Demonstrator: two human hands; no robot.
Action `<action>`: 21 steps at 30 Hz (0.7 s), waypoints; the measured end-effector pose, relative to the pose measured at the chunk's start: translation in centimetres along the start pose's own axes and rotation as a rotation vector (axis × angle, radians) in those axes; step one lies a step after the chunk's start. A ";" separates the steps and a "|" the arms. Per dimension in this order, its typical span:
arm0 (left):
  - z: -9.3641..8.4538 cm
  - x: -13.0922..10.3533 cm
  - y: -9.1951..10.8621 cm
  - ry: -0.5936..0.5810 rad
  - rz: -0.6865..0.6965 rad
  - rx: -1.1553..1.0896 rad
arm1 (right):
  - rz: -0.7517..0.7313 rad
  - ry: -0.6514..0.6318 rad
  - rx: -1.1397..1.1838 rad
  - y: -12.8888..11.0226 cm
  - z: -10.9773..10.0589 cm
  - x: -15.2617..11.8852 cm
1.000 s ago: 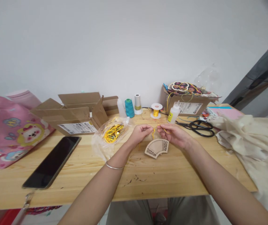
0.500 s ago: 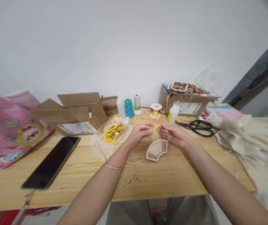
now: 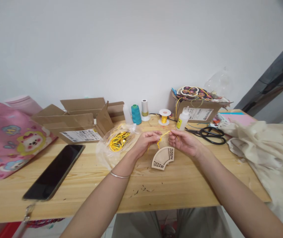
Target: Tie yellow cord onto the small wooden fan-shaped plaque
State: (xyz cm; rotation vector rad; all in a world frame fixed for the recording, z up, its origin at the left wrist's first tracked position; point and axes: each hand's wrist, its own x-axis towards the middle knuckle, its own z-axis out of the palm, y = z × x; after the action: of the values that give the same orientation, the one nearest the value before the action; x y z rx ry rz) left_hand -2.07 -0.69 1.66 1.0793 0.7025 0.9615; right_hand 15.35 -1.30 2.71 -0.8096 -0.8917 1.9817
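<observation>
My left hand (image 3: 149, 140) pinches a yellow cord (image 3: 159, 143), and a loose end shows below its fingers. My right hand (image 3: 181, 141) grips another stretch of the same cord between thumb and fingertips, so a short span runs between both hands. From the cord hangs a fan-shaped wooden piece (image 3: 163, 157) with cut-out lattice at its two ends. It is tilted and appears just above the tabletop. Whether the cord is knotted at the left fingers I cannot make out.
Left of my hands lies a plastic bag of yellow cord (image 3: 119, 141), with a phone (image 3: 54, 172) nearer. Behind stand an open cardboard box (image 3: 74, 122), a teal thread cone (image 3: 136, 114), a yellow spool (image 3: 164, 117) and a bottle (image 3: 182, 120). Black scissors (image 3: 212, 135) and cream cloth (image 3: 267, 145) lie right.
The fan-shaped piece has swung slightly to the left. The span of cord between my hands is a little longer, with my right hand shifted slightly right.
</observation>
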 end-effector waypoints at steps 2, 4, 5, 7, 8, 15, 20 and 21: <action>0.0 0.1 -0.1 0.010 0.013 0.002 | -0.016 0.005 -0.013 0.0 0.0 0.0; -0.2 0.2 -0.3 0.018 0.027 0.021 | -0.017 0.006 -0.006 0.1 0.0 0.0; -0.2 0.2 -0.4 0.018 0.025 0.038 | -0.011 0.007 0.006 0.1 0.0 0.0; -0.4 0.3 -0.6 0.013 -0.009 0.074 | 0.005 0.012 0.033 0.0 0.0 -0.2; -0.4 0.3 -0.6 0.009 -0.033 0.092 | 0.008 0.014 0.038 0.0 0.0 -0.2; -0.1 0.2 -0.7 0.051 -0.075 0.189 | -0.032 -0.042 -0.062 -0.3 0.6 -0.7; 0.1 0.1 -0.6 0.053 -0.057 0.175 | -0.121 0.041 -0.128 0.2 1.0 -0.4; 0.2 0.1 -0.6 0.045 -0.054 0.173 | -0.139 0.063 -0.144 0.3 1.0 -0.3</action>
State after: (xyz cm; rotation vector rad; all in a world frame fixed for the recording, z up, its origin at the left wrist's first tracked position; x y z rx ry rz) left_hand -1.70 -0.82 1.19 1.1864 0.8601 0.8928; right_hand 14.56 -2.01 3.06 -0.8621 -1.0350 1.7779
